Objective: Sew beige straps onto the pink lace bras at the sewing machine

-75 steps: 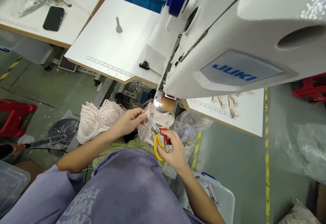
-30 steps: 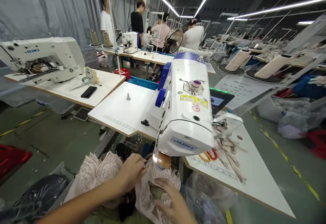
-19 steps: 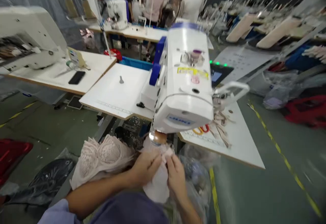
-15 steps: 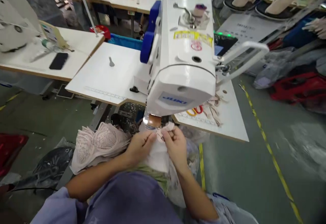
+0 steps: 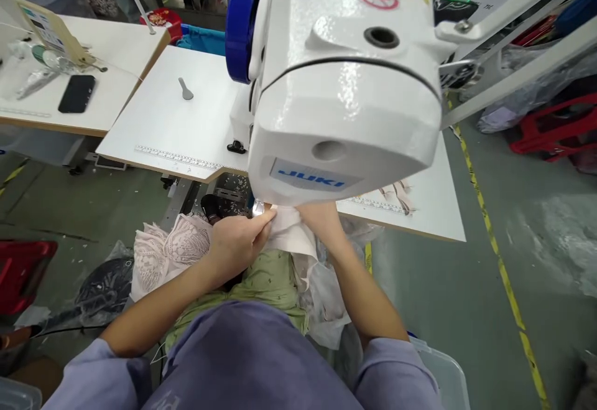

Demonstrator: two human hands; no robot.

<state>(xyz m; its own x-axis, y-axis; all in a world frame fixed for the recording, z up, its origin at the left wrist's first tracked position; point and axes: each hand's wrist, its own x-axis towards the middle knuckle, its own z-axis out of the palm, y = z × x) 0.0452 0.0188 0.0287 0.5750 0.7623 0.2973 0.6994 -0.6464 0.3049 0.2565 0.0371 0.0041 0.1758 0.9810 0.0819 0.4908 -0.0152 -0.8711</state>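
The white sewing machine head (image 5: 345, 117) rises in front of me, with its needle area hidden below it. At its lower front edge, my left hand (image 5: 240, 239) is closed, thumb and fingers pinching the edge of a pale pink bra fabric (image 5: 291, 232). My right hand (image 5: 324, 223) reaches under the machine head at the fabric's right side. Its fingers are hidden there. Lace bra cups (image 5: 172, 251) in the same pale pink lie left of my left hand. Green patterned cloth (image 5: 270, 276) covers my lap under the fabric.
The white worktable (image 5: 172, 124) carries a small grey tool (image 5: 185, 89) and a printed ruler (image 5: 177, 158). Trimmed strips (image 5: 401, 195) lie on its right part. A black phone (image 5: 77, 94) rests on the neighbouring table. Red stools (image 5: 555, 127) stand at the right.
My view has come closer to the machine. My right hand has gone under the machine head, its fingers now out of sight. The left hand still pinches the fabric, slightly further left and higher.
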